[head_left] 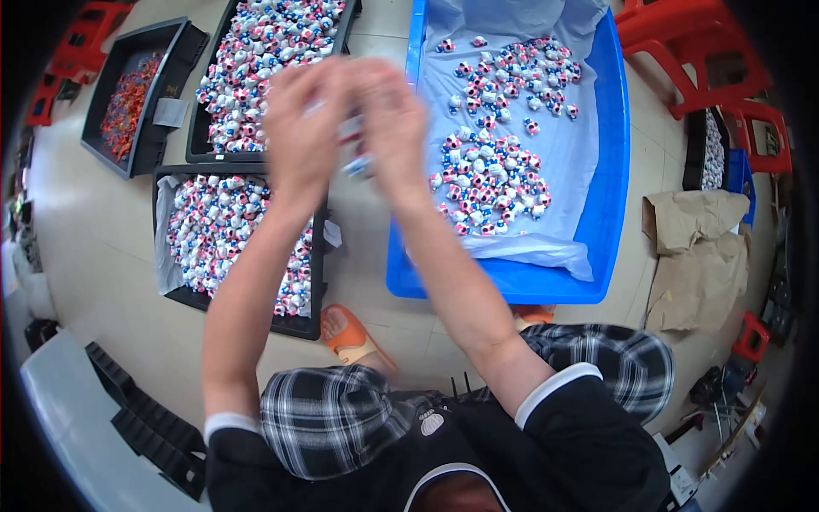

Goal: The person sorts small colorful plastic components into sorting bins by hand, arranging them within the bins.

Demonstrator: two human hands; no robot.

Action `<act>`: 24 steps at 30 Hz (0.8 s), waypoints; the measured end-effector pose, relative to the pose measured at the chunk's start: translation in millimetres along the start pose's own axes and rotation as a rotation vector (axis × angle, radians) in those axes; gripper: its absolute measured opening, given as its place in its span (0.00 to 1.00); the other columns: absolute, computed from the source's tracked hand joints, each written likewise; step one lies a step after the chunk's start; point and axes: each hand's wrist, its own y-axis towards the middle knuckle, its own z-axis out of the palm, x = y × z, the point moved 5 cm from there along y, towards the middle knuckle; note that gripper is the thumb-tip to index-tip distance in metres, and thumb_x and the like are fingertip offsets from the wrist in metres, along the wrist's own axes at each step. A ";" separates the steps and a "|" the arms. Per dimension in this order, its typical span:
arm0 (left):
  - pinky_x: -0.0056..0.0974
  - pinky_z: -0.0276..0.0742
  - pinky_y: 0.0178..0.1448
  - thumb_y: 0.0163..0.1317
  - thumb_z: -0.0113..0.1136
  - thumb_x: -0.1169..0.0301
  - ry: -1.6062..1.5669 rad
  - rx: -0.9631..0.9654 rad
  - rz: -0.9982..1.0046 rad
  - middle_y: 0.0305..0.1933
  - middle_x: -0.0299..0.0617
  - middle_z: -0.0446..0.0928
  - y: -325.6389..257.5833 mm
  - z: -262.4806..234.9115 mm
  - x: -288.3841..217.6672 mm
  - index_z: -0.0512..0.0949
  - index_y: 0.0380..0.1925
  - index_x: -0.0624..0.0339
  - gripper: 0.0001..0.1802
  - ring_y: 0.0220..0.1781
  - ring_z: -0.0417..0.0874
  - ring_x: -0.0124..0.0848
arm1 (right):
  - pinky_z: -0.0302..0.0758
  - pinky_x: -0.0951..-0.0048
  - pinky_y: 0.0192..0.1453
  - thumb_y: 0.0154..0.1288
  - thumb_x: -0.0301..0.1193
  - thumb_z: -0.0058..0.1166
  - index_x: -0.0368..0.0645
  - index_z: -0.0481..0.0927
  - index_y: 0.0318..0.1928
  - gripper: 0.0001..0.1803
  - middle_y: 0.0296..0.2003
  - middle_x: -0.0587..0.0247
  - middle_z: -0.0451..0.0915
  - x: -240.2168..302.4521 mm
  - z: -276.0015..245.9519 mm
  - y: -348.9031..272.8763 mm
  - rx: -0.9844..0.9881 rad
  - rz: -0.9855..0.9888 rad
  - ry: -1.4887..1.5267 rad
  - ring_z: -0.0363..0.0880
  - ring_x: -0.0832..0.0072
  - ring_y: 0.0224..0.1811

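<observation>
My left hand and my right hand are raised side by side above the gap between the dark trays and the blue tray. Both are smeared by motion, with fingers curled inward. Cupped between them are several small figurines, white with blue and pink. More of these figurines lie in two loose heaps in the large blue tray, on a pale plastic liner. To the left, a far black tray and a near black tray are filled with figurines of the same look.
A dark tray of small red-orange pieces stands at far left. Red plastic stools are at upper right, with brown paper on the tiled floor below them. My sandalled foot rests beside the near black tray.
</observation>
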 end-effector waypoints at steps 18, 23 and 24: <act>0.42 0.74 0.49 0.53 0.55 0.61 -0.232 0.606 0.236 0.35 0.51 0.80 0.7 137.6 -26.4 0.81 0.35 0.62 0.17 0.40 0.80 0.47 | 0.77 0.70 0.45 0.56 0.43 0.58 0.43 0.68 0.58 0.31 0.55 0.58 0.69 50.4 -258.1 113.2 -0.313 0.263 -1.140 0.72 0.67 0.53; 0.40 0.75 0.43 0.55 0.54 0.65 0.116 -0.095 -0.553 0.37 0.47 0.80 -57.7 -118.2 144.6 0.79 0.37 0.61 0.14 0.40 0.81 0.39 | 0.76 0.71 0.44 0.63 0.42 0.50 0.40 0.69 0.55 0.25 0.44 0.58 0.75 -11.6 -6.0 7.7 0.466 0.389 -0.495 0.78 0.72 0.41; 0.41 0.74 0.45 0.57 0.52 0.65 0.170 -0.202 -0.569 0.36 0.49 0.79 -79.3 -154.1 173.7 0.78 0.38 0.63 0.14 0.40 0.81 0.40 | 0.76 0.70 0.47 0.65 0.41 0.48 0.42 0.66 0.58 0.25 0.45 0.60 0.75 -37.9 25.7 -11.0 0.660 0.469 -0.492 0.77 0.71 0.45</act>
